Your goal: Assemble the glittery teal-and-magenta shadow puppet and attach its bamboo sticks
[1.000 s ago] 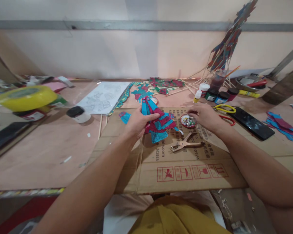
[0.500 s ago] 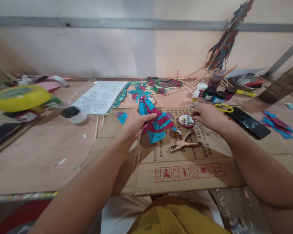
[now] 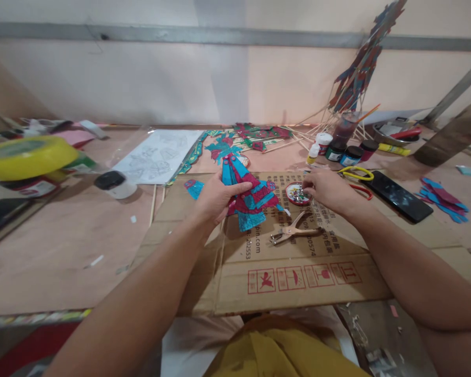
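Note:
My left hand [image 3: 219,199] is closed on a blue and magenta jointed paper figure [image 3: 244,180], thumb across its front. A loose blue arm piece [image 3: 194,189] of paper pokes out left of that hand. Over on the right, the bent fingers of my right hand [image 3: 324,187] are pressed together at a small round red-rimmed dish [image 3: 297,201], which holds small shiny multicoloured pieces. Whatever is between those fingertips is too small to make out. A metal hole punch [image 3: 294,231] lies on the cardboard just below the dish.
Flat cardboard [image 3: 235,293] covers the table before me. Right are scissors [image 3: 355,174], a phone [image 3: 400,196], paper pieces [image 3: 443,200], a glue bottle [image 3: 312,155] and paint jars [image 3: 352,157]. Left are yellow tape [image 3: 27,157], a black-lidded jar [image 3: 115,185] and a drawing sheet [image 3: 159,157].
My right hand has moved slightly left, its fingertips now over the dish's contents. The scissors' red handle now shows beside my wrist. My left hand keeps its hold on the paper figure.

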A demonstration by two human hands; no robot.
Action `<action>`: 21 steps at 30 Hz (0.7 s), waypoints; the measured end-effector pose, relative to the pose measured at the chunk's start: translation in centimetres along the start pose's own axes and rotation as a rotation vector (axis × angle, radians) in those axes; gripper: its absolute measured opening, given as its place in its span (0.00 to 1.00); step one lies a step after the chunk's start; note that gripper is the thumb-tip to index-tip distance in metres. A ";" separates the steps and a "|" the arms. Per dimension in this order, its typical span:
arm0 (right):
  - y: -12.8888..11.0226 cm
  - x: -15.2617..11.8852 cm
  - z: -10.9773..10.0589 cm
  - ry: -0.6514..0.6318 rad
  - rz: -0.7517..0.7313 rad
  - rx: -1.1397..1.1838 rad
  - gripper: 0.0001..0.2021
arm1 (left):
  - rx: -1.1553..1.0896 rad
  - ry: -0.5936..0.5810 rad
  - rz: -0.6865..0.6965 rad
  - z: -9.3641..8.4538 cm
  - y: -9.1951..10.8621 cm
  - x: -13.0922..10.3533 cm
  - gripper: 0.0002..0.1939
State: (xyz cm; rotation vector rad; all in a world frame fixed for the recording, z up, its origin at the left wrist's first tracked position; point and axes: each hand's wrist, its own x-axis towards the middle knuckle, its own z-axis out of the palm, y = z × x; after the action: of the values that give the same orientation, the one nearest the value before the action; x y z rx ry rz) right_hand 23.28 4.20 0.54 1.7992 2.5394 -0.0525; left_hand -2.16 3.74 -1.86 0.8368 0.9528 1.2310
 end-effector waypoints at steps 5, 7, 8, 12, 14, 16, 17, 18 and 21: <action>0.4 -0.2 0.3 0.124 -0.135 0.128 0.10 | -0.002 0.007 0.012 0.1 0.1 -0.1 0.26; 0.5 0.0 0.8 0.119 -0.169 0.159 0.12 | -0.001 0.011 0.005 0.2 0.1 -0.1 0.25; 0.6 0.1 1.0 0.123 -0.188 0.169 0.14 | -0.001 0.009 0.002 0.2 0.1 -0.2 0.25; 0.7 0.6 2.0 0.138 -0.233 0.149 0.14 | 0.001 -0.009 0.004 0.1 0.0 -0.1 0.27; 0.6 0.7 2.2 0.108 -0.232 0.124 0.13 | 0.007 -0.014 0.010 0.1 -0.1 0.0 0.28; 0.4 0.7 2.2 0.081 -0.229 0.100 0.12 | 0.010 -0.015 0.012 0.1 0.0 0.0 0.29; 0.3 0.7 2.2 0.072 -0.226 0.089 0.11 | 0.010 -0.015 0.009 0.1 0.0 0.0 0.28; 0.2 0.7 2.2 0.065 -0.222 0.078 0.11 | 0.012 -0.015 0.005 0.1 0.0 0.0 0.28; 0.1 0.8 2.3 0.054 -0.212 0.042 0.10 | 0.016 -0.008 -0.007 0.2 0.0 -0.1 0.26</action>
State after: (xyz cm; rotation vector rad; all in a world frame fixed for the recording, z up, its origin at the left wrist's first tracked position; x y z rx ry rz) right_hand 23.15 4.88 -1.76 1.5579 2.7769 -0.0634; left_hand -2.04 3.64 -1.75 0.8495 0.9596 1.2142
